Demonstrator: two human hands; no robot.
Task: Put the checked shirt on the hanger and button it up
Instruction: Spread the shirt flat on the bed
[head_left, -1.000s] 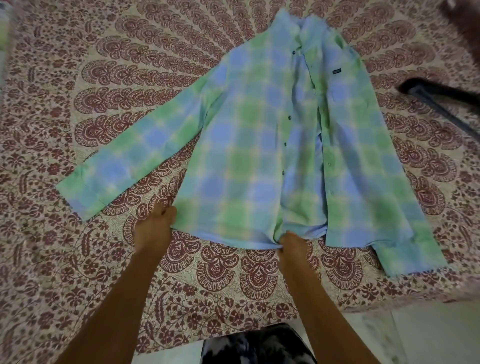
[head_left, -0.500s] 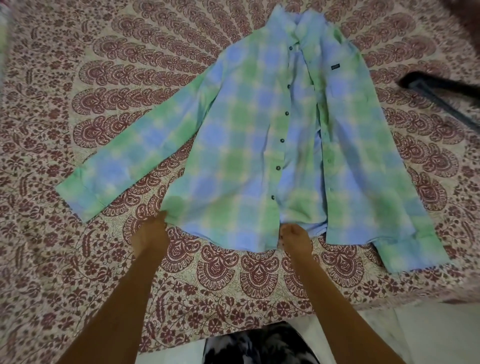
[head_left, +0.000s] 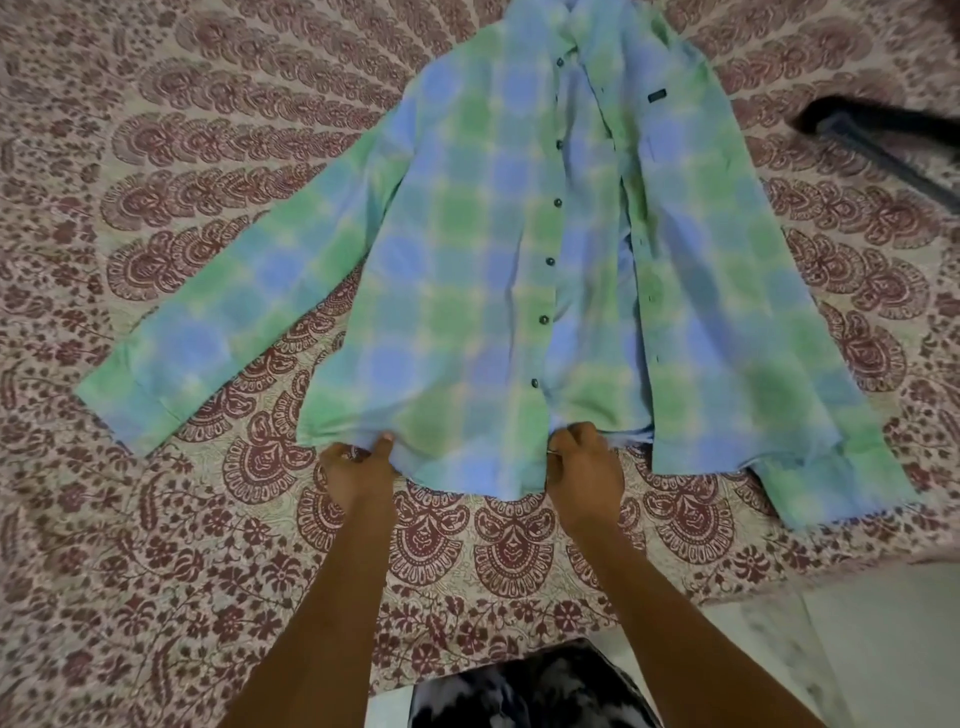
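on the bedspread (head_left: 156, 571), the checked shirt (head_left: 467, 260) lay flat and unbuttoned, collar away from us. our left hand (head_left: 358, 467) and right hand (head_left: 584, 467) each pinched the hem of one front panel. we judged the cloth light and limp, best lifted at the shoulders.

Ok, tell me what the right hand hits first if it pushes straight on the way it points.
Only the checked shirt itself: the right hand pinches its hem and would likely slide up the front panel toward the lowest button.
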